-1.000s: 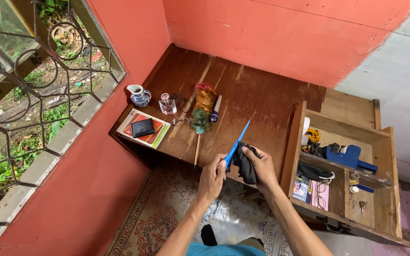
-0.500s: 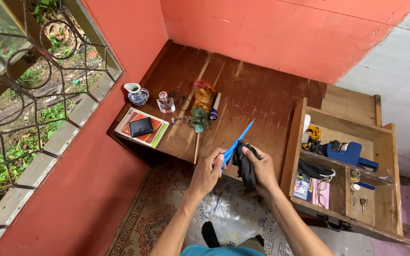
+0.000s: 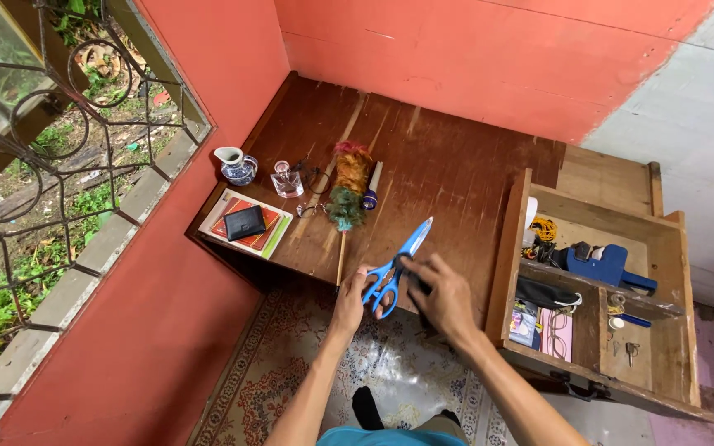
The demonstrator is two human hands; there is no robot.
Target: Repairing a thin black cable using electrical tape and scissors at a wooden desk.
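My left hand [image 3: 350,302] grips the handles of a pair of blue scissors [image 3: 405,252]. The closed blades point up and to the right, over the front edge of the wooden table [image 3: 456,165]. My right hand [image 3: 446,299] is just right of the handles, its fingertips touching the scissors near the pivot. It is closed on a small black object [image 3: 417,288] that its fingers mostly hide.
On the table lie a feather duster [image 3: 347,188], glasses [image 3: 311,178], a small glass bottle [image 3: 285,180], a blue-and-white jug [image 3: 237,166] and a book with a black wallet [image 3: 245,222]. To the right is an open wooden drawer box [image 3: 512,248] holding a blue tool [image 3: 601,264]. A patterned rug [image 3: 274,380] covers the floor below.
The scissors have turned so their handle loops now show in my left hand. Both hands stay together at the table's front edge.
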